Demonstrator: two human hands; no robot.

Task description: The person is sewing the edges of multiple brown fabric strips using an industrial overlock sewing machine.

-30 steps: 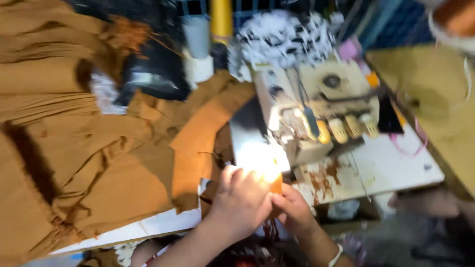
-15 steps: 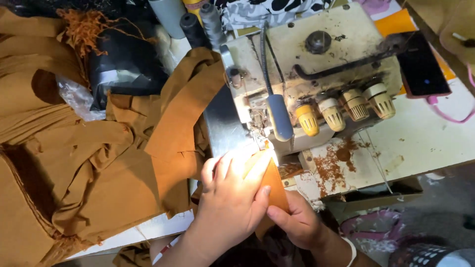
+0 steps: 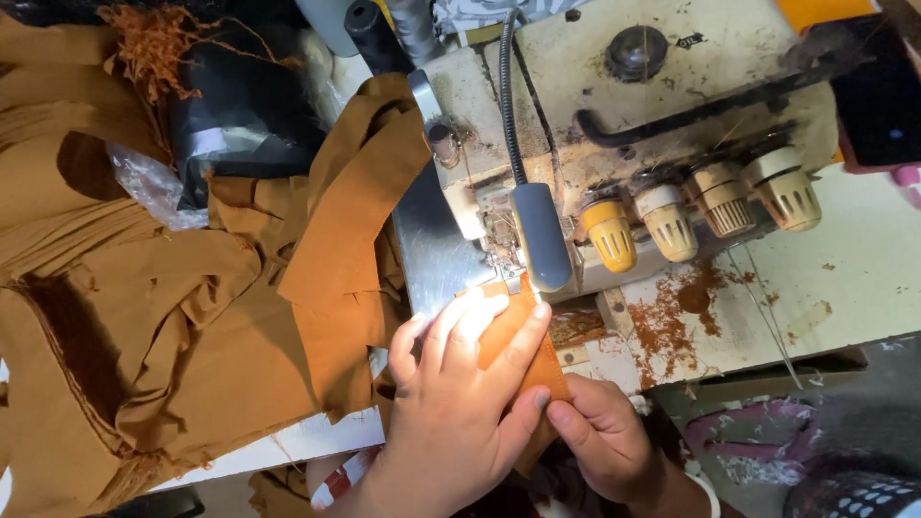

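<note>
My left hand (image 3: pixel 460 393) lies flat, fingers spread, on a small brown fabric piece (image 3: pixel 518 331) at the foot of a worn cream overlock sewing machine (image 3: pixel 614 144). My right hand (image 3: pixel 604 441) pinches the lower edge of the same piece from below. The cloth's top edge sits under the presser foot (image 3: pixel 508 278), lit by a small grey lamp (image 3: pixel 542 235) on a flexible neck. A shiny metal plate (image 3: pixel 432 240) lies just left of the foot.
A heap of brown cloth pieces (image 3: pixel 144 317) covers the table to the left. Several tension knobs (image 3: pixel 700 206) stick out of the machine's front. Brown lint (image 3: pixel 672 317) dusts the white tabletop (image 3: pixel 844 278). Thread cones (image 3: pixel 393 24) stand behind; a dark phone (image 3: pixel 878 96) lies at right.
The view has come closer and steadied over the machine. My left hand has slid the brown piece up to the presser foot; my right hand stays at its lower edge.
</note>
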